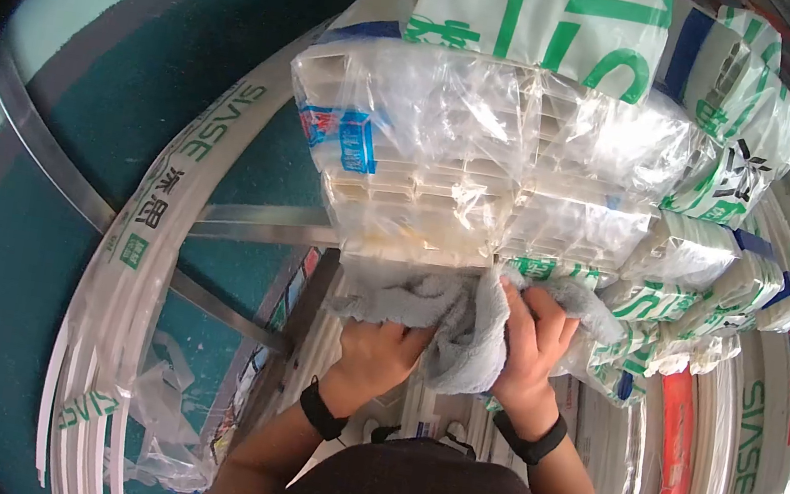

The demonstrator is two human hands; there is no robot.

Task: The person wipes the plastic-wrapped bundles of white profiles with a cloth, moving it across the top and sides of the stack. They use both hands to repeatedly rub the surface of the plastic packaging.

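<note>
A crumpled grey cloth (474, 334) stretches between my two hands, in front of a stack of plastic-wrapped white profiles (423, 190). My left hand (371, 360) has its fingers curled into the cloth's left part. Around the bunched right part, my right hand (534, 348) grips with bent fingers, the thumb side toward the middle. The cloth's upper edge overlaps the lower front of the stack. Each wrist wears a black band. Open hollow ends of the profiles show through the clear film, and a blue-and-red label (354, 140) sits at the stack's left.
Long wrapped profiles (157, 214) with green lettering curve along the left, beside metal rack bars (257, 223). More bundles (697, 254) are piled at the right, with a red strip (675, 448) among them. Loose clear film (164, 417) hangs at the lower left.
</note>
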